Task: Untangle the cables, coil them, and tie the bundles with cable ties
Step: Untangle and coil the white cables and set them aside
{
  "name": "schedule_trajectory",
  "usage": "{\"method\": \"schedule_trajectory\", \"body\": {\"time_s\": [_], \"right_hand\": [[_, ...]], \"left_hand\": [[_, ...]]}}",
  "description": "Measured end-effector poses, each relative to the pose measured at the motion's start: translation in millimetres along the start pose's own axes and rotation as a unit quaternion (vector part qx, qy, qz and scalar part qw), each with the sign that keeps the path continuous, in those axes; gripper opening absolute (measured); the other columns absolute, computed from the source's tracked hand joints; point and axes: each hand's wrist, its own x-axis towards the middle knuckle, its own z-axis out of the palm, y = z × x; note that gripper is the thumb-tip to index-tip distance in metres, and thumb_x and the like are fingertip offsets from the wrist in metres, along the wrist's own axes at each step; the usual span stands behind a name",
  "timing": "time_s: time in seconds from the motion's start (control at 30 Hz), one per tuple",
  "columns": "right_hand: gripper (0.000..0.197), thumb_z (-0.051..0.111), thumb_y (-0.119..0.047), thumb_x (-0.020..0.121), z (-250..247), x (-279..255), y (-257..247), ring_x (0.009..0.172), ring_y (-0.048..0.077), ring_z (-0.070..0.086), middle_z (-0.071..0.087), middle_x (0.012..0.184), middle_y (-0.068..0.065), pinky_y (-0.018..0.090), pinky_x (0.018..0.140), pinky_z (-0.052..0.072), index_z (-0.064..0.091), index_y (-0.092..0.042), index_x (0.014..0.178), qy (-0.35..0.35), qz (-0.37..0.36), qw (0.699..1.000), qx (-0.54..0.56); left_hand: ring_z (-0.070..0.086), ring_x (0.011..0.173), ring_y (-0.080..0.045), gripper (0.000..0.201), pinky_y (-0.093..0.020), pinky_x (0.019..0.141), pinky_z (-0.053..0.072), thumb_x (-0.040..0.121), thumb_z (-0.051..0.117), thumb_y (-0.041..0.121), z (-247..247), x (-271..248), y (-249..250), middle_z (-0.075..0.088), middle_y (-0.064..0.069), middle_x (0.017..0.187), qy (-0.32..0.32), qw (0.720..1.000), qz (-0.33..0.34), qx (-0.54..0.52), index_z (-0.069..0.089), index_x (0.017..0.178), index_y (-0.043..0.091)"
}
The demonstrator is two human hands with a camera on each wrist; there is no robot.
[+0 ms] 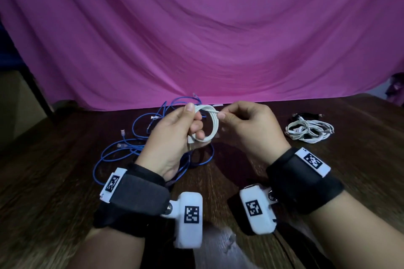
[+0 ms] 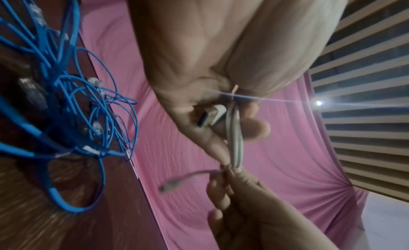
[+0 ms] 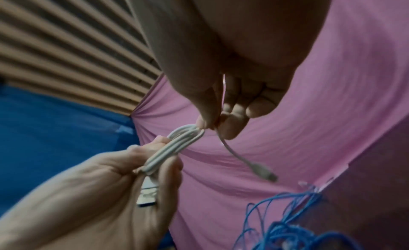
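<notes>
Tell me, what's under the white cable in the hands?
Under the white cable lie tangled blue cables on the wooden table. The left hand covers part of the tangle.

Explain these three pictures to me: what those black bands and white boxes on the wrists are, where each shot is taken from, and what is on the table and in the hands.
No machine here: a person works with two bare hands. The black bands carry small white cameras. The large picture comes from a head camera looking down; the other two look along each wrist towards the fingers.

The left hand grips a white cable coil, its USB plug tucked against the palm. The right hand pinches the coil's loose end, whose small plug dangles free.

On the wooden table lie a tangle of blue cables and, to the right, a heap of white cables. A pink cloth hangs behind.
</notes>
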Motion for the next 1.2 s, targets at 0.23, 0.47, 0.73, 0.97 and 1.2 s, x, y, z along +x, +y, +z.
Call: {"method": "schedule_trajectory", "body": {"time_s": [0.23, 0.47, 0.73, 0.97, 1.2], "right_hand": [[0.035, 0.079, -0.016, 0.088, 12, -14, -17, 0.097, 0.051, 0.068, 0.070, 0.105, 0.037, 0.069, 0.100, 0.049, 0.065, 0.009, 0.108, -0.038, 0.092, 0.963, 0.250], [0.024, 0.071, -0.002, 0.090, 14, -16, -26, 0.086, 0.040, 0.065, 0.072, 0.096, 0.029, 0.065, 0.092, 0.051, 0.058, -0.010, 0.108, -0.051, 0.106, 0.938, 0.326], [0.035, 0.056, 0.008, 0.088, 20, -18, -32, 0.075, 0.027, 0.052, 0.061, 0.094, 0.024, 0.035, 0.068, 0.036, 0.055, -0.012, 0.116, -0.068, 0.133, 0.916, 0.372], [0.041, 0.054, 0.001, 0.079, 18, -20, -28, 0.083, 0.030, 0.052, 0.069, 0.080, 0.014, 0.046, 0.090, 0.030, 0.052, -0.005, 0.119, -0.181, 0.101, 0.910, 0.359], [0.041, 0.067, 0.002, 0.088, 18, -22, -21, 0.084, 0.028, 0.056, 0.068, 0.094, 0.012, 0.043, 0.078, 0.045, 0.048, -0.004, 0.123, -0.157, -0.008, 0.973, 0.172]], "left_hand": [[0.055, 0.060, -0.008, 0.029, -0.024, 0.062, 0.054, 0.107, 0.045, 0.033, 11, -2, -2, 0.047, 0.005, 0.064, 0.026, 0.998, 0.049, -0.002, 0.058, 0.086, 0.018], [0.054, 0.055, -0.007, 0.029, -0.024, 0.059, 0.051, 0.107, 0.047, 0.031, 14, -2, 1, 0.047, 0.006, 0.061, 0.056, 0.996, 0.074, -0.008, 0.061, 0.086, 0.015], [0.047, 0.052, -0.008, 0.032, -0.026, 0.054, 0.050, 0.107, 0.046, 0.030, 8, 1, 1, 0.042, 0.005, 0.059, 0.046, 0.997, 0.049, -0.038, 0.063, 0.086, 0.012], [0.051, 0.053, -0.009, 0.030, -0.030, 0.062, 0.049, 0.106, 0.048, 0.032, 1, 3, -2, 0.046, 0.005, 0.059, 0.002, 0.999, -0.014, -0.050, 0.062, 0.087, 0.013], [0.056, 0.051, -0.007, 0.031, -0.022, 0.050, 0.051, 0.105, 0.051, 0.034, -8, 3, 1, 0.049, 0.006, 0.060, 0.047, 0.998, 0.004, 0.032, 0.065, 0.087, 0.014]]}}
